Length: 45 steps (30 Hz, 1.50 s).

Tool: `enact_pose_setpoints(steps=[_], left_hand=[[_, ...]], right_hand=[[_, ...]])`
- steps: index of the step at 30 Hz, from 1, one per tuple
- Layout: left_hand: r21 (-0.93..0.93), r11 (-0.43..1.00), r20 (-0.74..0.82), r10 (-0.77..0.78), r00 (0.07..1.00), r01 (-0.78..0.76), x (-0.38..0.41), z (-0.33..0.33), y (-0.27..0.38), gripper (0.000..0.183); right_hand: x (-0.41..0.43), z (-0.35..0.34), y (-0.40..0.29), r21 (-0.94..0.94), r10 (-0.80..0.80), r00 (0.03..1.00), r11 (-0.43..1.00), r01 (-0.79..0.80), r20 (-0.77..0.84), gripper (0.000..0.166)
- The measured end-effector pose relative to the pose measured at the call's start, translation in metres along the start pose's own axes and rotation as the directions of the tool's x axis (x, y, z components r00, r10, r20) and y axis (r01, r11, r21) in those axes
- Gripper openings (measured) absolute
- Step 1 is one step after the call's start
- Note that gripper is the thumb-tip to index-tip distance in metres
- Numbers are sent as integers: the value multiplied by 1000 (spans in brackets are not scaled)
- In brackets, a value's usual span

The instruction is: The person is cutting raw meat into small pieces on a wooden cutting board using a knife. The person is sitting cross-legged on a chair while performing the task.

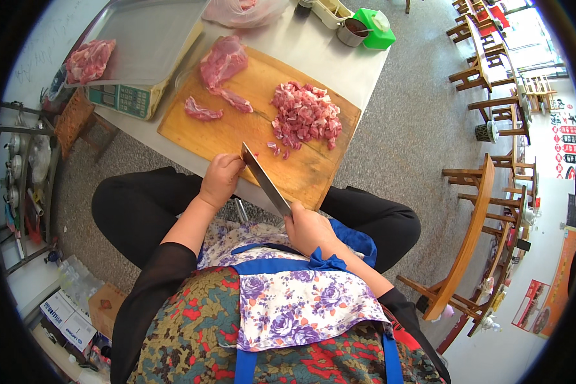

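Note:
My right hand (311, 229) grips the handle of a cleaver (267, 180). Its blade slants up and left over the near edge of a wooden cutting board (264, 129). Close against the blade's far end is my left hand (223, 176), fingers bunched; whether they pinch a scrap of meat or the blade itself is hidden. A heap of diced raw meat (307, 115) lies on the board's right side, with a few loose bits (276, 149) below it. At the upper left rest a large piece of meat (224, 62) and a separate strip (202, 110).
A digital scale (125, 102) carries a metal tray (144, 43) with a meat chunk (90, 61) on it. Along the table's far side are a plastic bag of meat (245, 10), a metal pot (352, 32) and a green tissue box (377, 30). Wooden benches (465, 249) stand right.

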<state>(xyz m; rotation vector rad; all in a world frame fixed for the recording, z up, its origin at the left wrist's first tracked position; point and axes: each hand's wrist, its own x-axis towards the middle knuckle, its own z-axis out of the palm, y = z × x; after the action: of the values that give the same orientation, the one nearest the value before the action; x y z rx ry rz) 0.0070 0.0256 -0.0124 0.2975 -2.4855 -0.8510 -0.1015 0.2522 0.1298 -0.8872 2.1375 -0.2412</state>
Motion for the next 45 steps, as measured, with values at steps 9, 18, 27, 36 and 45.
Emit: enact_pose_setpoints(steps=[9,18,27,36,45], left_hand=[[43,995,-43,-83,996,85,-3,8,1,16],[-178,880,66,-436,898,440,-5,2,9,27],[-76,885,133,-448,884,459,19,-15,28,17],[-720,466,342,-408,847,515,91,23,44,30],[-687,371,282,-657,699,625,50,-7,-6,31]], right_hand=[[53,22,-15,-50,-149,985,988,145,-85,16],[45,13,13,-21,-156,979,988,155,-130,23],[23,-9,100,470,163,800,867,163,-577,23],[-2,11,109,523,156,837,834,173,-525,20],[-15,6,88,557,120,874,808,190,-472,25]])
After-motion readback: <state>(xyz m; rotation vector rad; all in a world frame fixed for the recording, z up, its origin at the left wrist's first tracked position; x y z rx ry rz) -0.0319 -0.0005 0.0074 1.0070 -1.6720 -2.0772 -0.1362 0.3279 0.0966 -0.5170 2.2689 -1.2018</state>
